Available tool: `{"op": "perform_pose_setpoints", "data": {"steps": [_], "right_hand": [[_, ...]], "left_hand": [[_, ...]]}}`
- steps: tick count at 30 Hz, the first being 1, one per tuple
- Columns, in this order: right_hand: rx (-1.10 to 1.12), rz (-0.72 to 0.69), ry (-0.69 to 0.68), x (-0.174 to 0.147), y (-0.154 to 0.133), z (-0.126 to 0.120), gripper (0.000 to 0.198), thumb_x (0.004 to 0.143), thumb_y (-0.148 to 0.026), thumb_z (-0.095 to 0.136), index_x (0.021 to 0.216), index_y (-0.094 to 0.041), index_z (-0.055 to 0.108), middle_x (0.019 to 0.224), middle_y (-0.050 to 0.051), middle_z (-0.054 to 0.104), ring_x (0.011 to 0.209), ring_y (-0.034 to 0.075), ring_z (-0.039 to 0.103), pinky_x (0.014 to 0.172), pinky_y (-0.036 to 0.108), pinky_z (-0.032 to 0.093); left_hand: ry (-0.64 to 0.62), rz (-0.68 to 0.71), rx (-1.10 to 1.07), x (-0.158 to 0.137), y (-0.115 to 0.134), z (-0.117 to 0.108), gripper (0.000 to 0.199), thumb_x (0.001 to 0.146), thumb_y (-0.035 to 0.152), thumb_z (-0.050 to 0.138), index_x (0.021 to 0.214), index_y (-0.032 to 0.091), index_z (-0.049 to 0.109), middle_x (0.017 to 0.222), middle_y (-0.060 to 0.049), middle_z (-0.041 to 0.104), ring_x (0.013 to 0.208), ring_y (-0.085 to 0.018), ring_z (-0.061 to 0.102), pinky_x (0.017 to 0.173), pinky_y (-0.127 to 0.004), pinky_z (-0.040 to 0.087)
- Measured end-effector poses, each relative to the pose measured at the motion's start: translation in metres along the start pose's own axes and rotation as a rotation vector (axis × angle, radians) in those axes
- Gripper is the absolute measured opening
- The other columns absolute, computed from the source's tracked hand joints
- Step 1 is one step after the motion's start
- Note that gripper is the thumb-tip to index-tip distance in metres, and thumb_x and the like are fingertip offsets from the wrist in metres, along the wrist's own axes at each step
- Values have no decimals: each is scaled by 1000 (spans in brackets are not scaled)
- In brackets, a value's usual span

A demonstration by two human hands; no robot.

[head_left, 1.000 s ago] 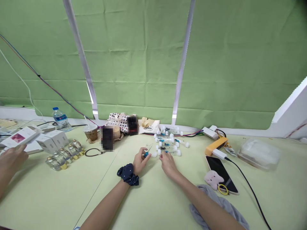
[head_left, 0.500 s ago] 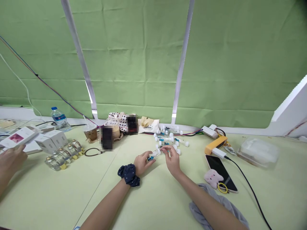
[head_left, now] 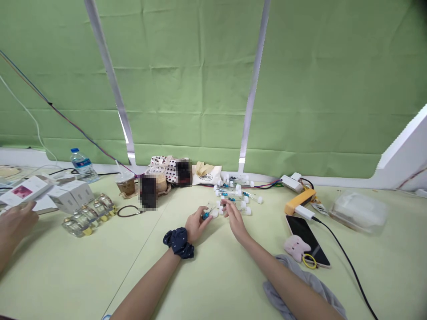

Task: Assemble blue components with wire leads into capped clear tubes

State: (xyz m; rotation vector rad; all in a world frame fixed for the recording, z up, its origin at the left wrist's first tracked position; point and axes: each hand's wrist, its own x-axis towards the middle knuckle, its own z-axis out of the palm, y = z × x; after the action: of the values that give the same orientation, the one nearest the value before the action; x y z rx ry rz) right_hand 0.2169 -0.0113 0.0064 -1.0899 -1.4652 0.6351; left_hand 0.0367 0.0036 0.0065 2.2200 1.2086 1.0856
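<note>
My left hand (head_left: 196, 226) pinches a small blue piece with a thin, light shaft (head_left: 206, 215) between thumb and fingers. A white cap shows just right of the blue piece; I cannot tell if they are joined. My right hand (head_left: 236, 222) is a little to the right, palm turned inward, its fingers stretched out with nothing visible in them. Beyond the hands lies a loose group of clear tubes (head_left: 230, 193) with white caps and blue parts inside. Some nearer tubes are partly hidden by the right hand's fingers.
Glass bottles (head_left: 90, 214) and white boxes (head_left: 71, 195) stand left, near another person's hand (head_left: 16, 224). A drink cup (head_left: 126, 184) and water bottle (head_left: 83, 165) are behind. On the right lie a phone (head_left: 308, 240), an orange power strip (head_left: 299, 201), a plastic container (head_left: 360, 211) and grey cloth (head_left: 300, 284).
My right hand's fingers have parted from the piece at the left hand and straightened. The left hand has drawn the blue piece slightly left and up.
</note>
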Motion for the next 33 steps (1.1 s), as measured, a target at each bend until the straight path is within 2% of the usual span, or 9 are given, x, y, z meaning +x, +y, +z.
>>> {"op": "perform_pose_setpoints", "data": {"steps": [5, 10, 13, 16, 19, 22, 27, 30, 33], "right_hand": [[-511, -154, -337, -6, 14, 3, 52, 79, -24, 52, 130, -22, 41, 136, 9, 38, 121, 26, 36, 97, 41, 33], [-679, -178, -372, -10, 10, 7, 25, 79, -21, 54, 103, -19, 59, 125, 10, 47, 113, 25, 42, 95, 40, 35], [-599, -179, -349, -9, 6, 7, 4, 77, -16, 54, 78, -18, 58, 101, 9, 57, 97, 22, 50, 85, 38, 41], [-448, -146, -266, -8, 6, 7, 3, 77, -19, 54, 75, -19, 52, 82, 4, 56, 81, 19, 53, 74, 35, 45], [-198, -43, -81, -3, 7, 6, 23, 72, -26, 60, 90, -20, 48, 85, 2, 55, 70, 16, 54, 60, 30, 48], [20, 18, 10, 4, 9, 2, 39, 67, -30, 66, 99, -18, 48, 82, 2, 58, 66, 15, 55, 59, 28, 49], [200, -18, 24, 12, 6, -10, 38, 71, -36, 64, 103, -18, 55, 90, 6, 59, 78, 17, 57, 68, 31, 51], [231, -48, -26, 13, 3, -14, 36, 73, -37, 61, 105, -20, 58, 106, 9, 52, 86, 19, 57, 67, 31, 52], [226, -64, -65, 13, 0, -14, 36, 76, -38, 58, 107, -21, 57, 110, 9, 49, 84, 18, 57, 63, 29, 52]], "left_hand": [[157, 9, -123, 1, -2, -1, 56, 86, 37, 42, 136, 22, 22, 82, 0, 54, 51, -8, 45, 53, -21, 39], [209, 33, -158, 0, -3, 0, 60, 86, 32, 42, 140, 25, 15, 92, -2, 51, 48, -4, 36, 51, -20, 37], [193, 35, -128, 0, -1, -1, 58, 86, 31, 42, 138, 24, 19, 91, -1, 51, 48, -4, 35, 51, -20, 37], [155, 28, -96, 0, 2, -3, 59, 86, 31, 42, 138, 23, 17, 92, -1, 52, 48, -4, 38, 51, -19, 37], [104, 16, -66, 0, 2, -3, 54, 85, 33, 42, 134, 21, 21, 94, -2, 56, 51, -6, 44, 52, -20, 39], [34, 17, 5, 0, 0, 0, 42, 84, 36, 44, 122, 21, 35, 95, -1, 59, 52, -7, 49, 54, -21, 42], [-30, 44, 125, 0, -2, 2, 37, 83, 38, 46, 117, 25, 45, 92, 1, 62, 57, -9, 55, 62, -23, 45], [-28, 43, 148, 0, -1, 1, 40, 83, 38, 45, 120, 25, 45, 92, 0, 63, 58, -10, 56, 63, -23, 46], [-20, 40, 189, 1, 0, -1, 41, 84, 40, 44, 122, 25, 45, 95, -1, 63, 58, -10, 55, 63, -24, 45]]}}
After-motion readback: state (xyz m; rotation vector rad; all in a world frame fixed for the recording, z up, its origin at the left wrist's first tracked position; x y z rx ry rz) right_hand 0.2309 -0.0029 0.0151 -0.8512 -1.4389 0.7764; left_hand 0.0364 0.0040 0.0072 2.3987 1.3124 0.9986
